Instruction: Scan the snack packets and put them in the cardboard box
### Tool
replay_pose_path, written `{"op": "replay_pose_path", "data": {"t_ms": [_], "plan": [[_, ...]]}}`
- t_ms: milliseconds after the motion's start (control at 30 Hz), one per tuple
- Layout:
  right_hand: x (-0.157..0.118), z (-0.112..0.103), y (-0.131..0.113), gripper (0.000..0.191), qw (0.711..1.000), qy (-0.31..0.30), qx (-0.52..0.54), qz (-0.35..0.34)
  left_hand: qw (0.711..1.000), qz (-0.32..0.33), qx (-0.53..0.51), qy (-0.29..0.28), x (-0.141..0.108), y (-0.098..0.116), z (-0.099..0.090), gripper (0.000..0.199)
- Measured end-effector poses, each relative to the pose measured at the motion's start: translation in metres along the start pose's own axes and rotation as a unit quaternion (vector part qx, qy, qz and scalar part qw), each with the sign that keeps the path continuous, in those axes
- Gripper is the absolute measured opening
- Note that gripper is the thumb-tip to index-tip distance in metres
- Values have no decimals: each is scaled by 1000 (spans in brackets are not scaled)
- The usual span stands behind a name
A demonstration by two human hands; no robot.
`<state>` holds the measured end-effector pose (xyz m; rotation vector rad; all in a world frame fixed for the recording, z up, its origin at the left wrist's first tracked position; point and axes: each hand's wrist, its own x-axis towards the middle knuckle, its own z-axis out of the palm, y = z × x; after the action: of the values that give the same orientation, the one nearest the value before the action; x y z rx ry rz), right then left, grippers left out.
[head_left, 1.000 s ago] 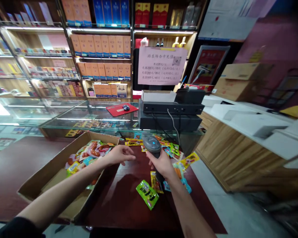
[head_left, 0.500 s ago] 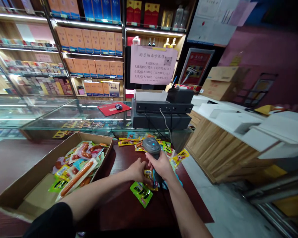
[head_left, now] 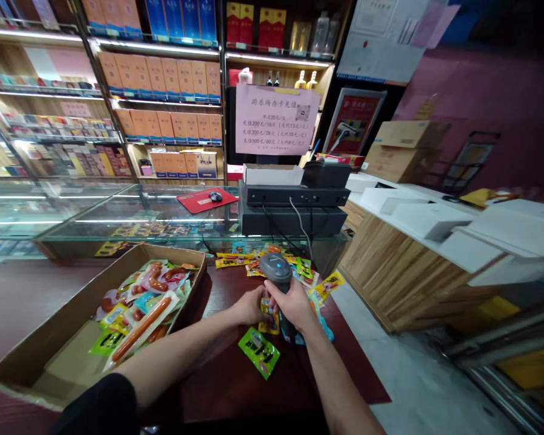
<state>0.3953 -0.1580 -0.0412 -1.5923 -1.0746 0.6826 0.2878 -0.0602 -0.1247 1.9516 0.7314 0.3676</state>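
My right hand point(head_left: 294, 305) is wrapped round the handle of a dark grey barcode scanner point(head_left: 275, 267), which shows a small blue light on its head. Just below the scanner head, the fingers of my left hand point(head_left: 250, 307) grip a yellow snack packet point(head_left: 269, 319). A green snack packet point(head_left: 259, 353) lies flat on the dark red table, nearer to me. Beside my right wrist a blue packet point(head_left: 323, 326) shows in part. Behind the scanner lies a pile of mostly yellow and green snack packets point(head_left: 242, 260).
At left stands an open cardboard box point(head_left: 36, 338) with several wrapped sausages point(head_left: 140, 329) and packets. A glass counter point(head_left: 131, 205) borders the table's far side and carries a black cash-register unit point(head_left: 294, 211) and a mouse point(head_left: 215, 196). A wooden cabinet point(head_left: 399, 278) stands at right.
My left hand has drawn the yellow packet slightly up and left, so more of it shows under the scanner. The green packet lies in nearly the same place.
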Motion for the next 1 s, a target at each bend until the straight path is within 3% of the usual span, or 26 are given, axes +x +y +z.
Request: {"op": "replay_pose_path", "data": {"t_ms": [100,200,367,667,1000], "plan": [[-2,1,0,28,1000,-2,12,18,993,-16,-95,67,9,2,-21,44],[-3,4,5,30,999,-1,16,33,962,-37,-234,135,16,9,-48,44],[-4,12,16,32,999,-11,10,30,921,-26,-366,131,19,14,-80,51],[-9,22,15,33,999,-32,-6,7,919,-32,-346,189,21,7,-80,45],[-9,21,11,32,999,-36,-4,11,916,-37,-355,182,22,5,-82,46]]}}
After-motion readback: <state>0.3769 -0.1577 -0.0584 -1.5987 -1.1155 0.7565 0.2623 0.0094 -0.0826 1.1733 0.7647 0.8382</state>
